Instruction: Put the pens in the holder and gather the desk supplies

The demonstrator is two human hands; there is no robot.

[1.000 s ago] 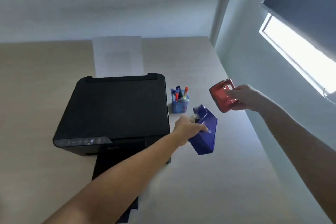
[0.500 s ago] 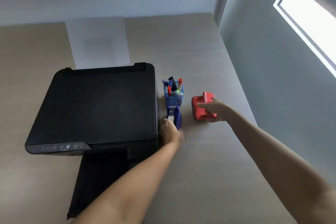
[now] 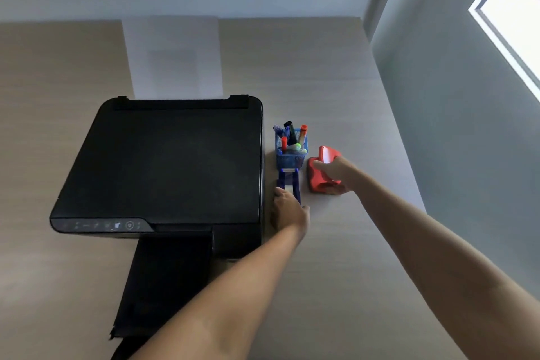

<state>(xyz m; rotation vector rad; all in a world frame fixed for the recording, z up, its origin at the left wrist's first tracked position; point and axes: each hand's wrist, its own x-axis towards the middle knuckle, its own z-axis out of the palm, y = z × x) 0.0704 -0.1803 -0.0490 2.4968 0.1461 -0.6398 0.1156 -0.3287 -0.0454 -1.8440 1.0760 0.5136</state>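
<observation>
Two supplies are being parked beside the pen holder (image 3: 290,152) at once, so we judge we are in the gathering step, near its close. Our left hand (image 3: 289,212) rests at the near end of the blue tape dispenser (image 3: 288,184), which sits on the tabletop (image 3: 350,242) with its far end touching or just short of the holder's base — we cannot tell whether the fingers grip it or only press against it. Our right hand (image 3: 331,174) is wrapped over the red hole punch (image 3: 321,172), which stands on the tabletop just to the right of the holder and the dispenser.

The holder is a blue mesh cup standing just right of the black printer (image 3: 163,164). It carries the pens (image 3: 292,137) upright or leaning — an orange-capped marker, a dark one, a red one, some blue ones and a pale highlighter lying across the rim. We see no loose pens on the tabletop, so that part looks done.

Next, we think, both hands should let go and lift straight away, without nudging the light holder or tipping the punch.
</observation>
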